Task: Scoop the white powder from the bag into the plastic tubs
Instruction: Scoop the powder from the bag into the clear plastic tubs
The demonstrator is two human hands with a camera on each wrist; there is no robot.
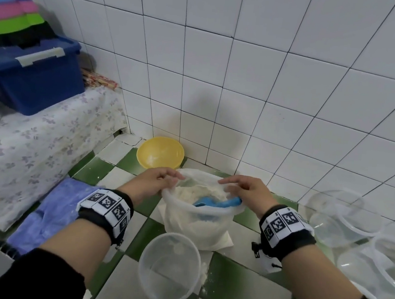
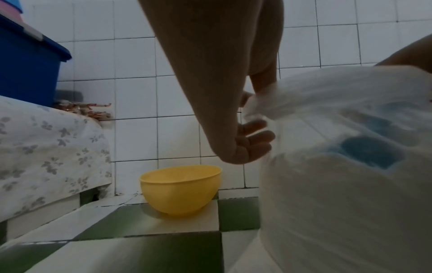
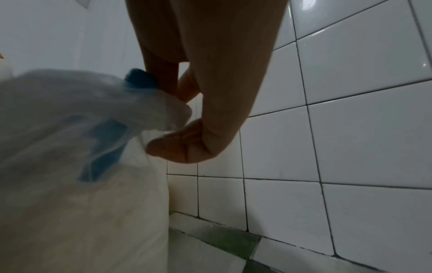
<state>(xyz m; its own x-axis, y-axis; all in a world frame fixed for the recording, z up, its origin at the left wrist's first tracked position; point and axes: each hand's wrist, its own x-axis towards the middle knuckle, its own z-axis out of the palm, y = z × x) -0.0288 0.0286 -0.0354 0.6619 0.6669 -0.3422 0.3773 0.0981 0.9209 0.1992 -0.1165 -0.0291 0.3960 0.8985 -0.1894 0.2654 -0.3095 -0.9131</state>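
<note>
A translucent plastic bag point(image 1: 196, 222) of white powder point(image 1: 201, 192) stands on the green-and-white tiled counter, its mouth held wide. My left hand point(image 1: 161, 178) pinches the bag's left rim point(image 2: 259, 103). My right hand point(image 1: 243, 188) pinches the right rim point(image 3: 173, 114). A blue scoop point(image 1: 217, 203) lies inside on the powder, its handle end point(image 3: 140, 79) sticking out by my right fingers. One clear round plastic tub point(image 1: 169, 267) stands in front of the bag, with only traces of powder in it.
Several clear tubs point(image 1: 349, 221) are piled at the right. A yellow bowl point(image 1: 160, 152) sits behind the bag against the tiled wall. A purple cloth point(image 1: 51, 212) lies at the left, below a flowered cover with a blue lidded bin point(image 1: 33, 76).
</note>
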